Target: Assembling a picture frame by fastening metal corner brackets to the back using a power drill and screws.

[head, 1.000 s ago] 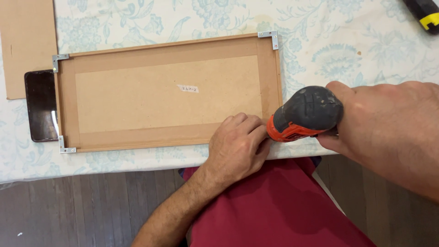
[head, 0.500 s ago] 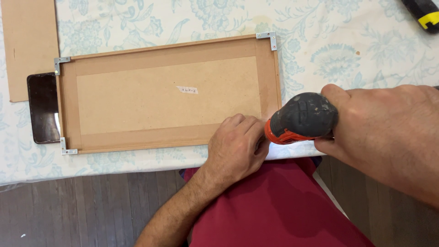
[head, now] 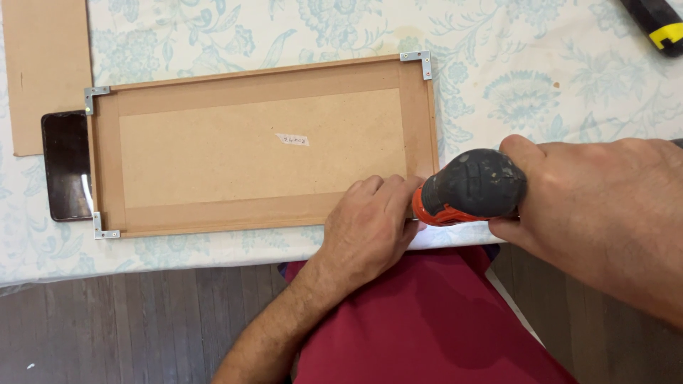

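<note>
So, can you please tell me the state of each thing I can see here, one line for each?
Wooden frame: lying back side up, flat on the table.
Corner brackets: three visible; the near right corner is hidden.
Power drill: held at the near right corner.
Left hand: pressing on the frame.
Right hand: gripping the drill.
Phone: screen dark, partly under the frame.

A floral cloth [head: 541, 92] covers the worktop. At far left lies a brown board [head: 46, 71], and just near it a dark phone [head: 65, 167]. A black and yellow tool [head: 658, 25] sits at the far right corner. Dark wooden floor [head: 128, 320] shows at the near edge.
</note>
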